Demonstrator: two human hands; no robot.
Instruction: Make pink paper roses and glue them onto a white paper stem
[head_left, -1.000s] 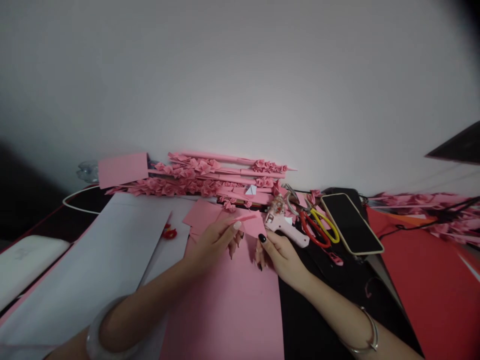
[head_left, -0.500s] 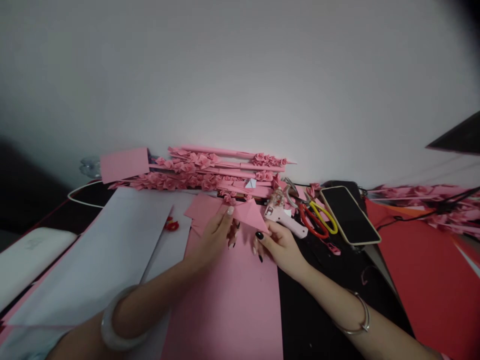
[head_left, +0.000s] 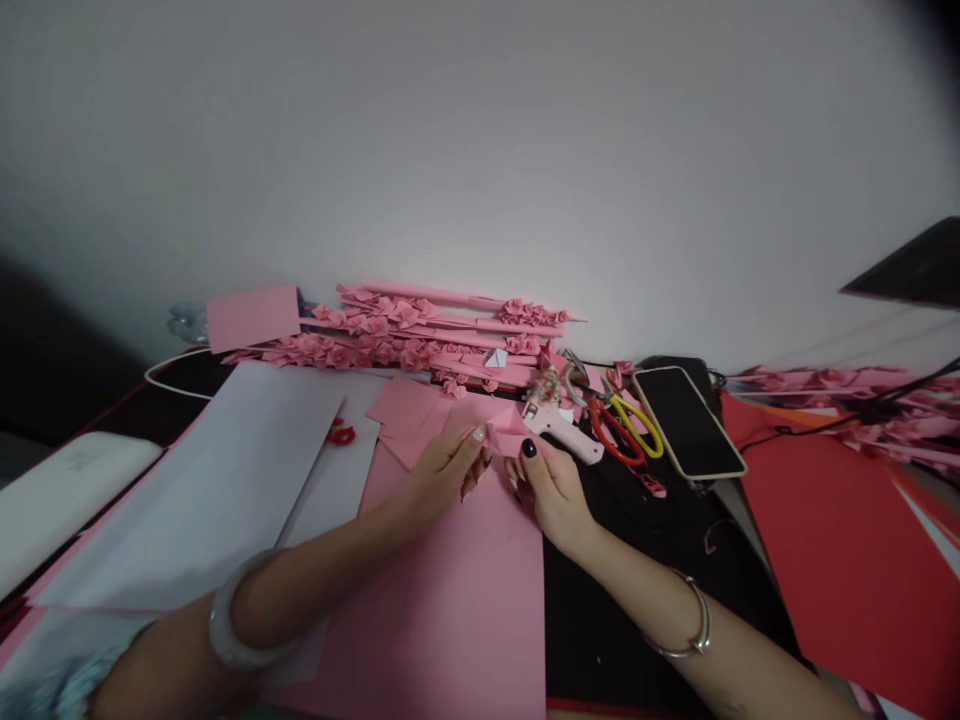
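Between both hands is a small folded piece of pink paper (head_left: 508, 432), partly covered by the fingers. My left hand (head_left: 450, 465) pinches its left side between thumb and fingers. My right hand (head_left: 551, 490) is closed on its right side, with the thumb on top. Both hands hover over a large pink paper sheet (head_left: 457, 590). Smaller pink paper pieces (head_left: 401, 410) lie just beyond my left hand. Past my right hand rests a pale pink glue gun (head_left: 566, 432).
Pink paper flower stems (head_left: 390, 335) are piled along the wall. On the right lie red-and-yellow-handled pliers (head_left: 626, 430), a phone (head_left: 690, 420) and a red sheet (head_left: 840, 540). White sheets (head_left: 210, 480) and a white box-like object (head_left: 75, 480) are on the left.
The pink paper has gone from a wide, flat triangle to a smaller folded shape. My hands are closer together and my right thumb has come up over it. The view has shifted slightly.
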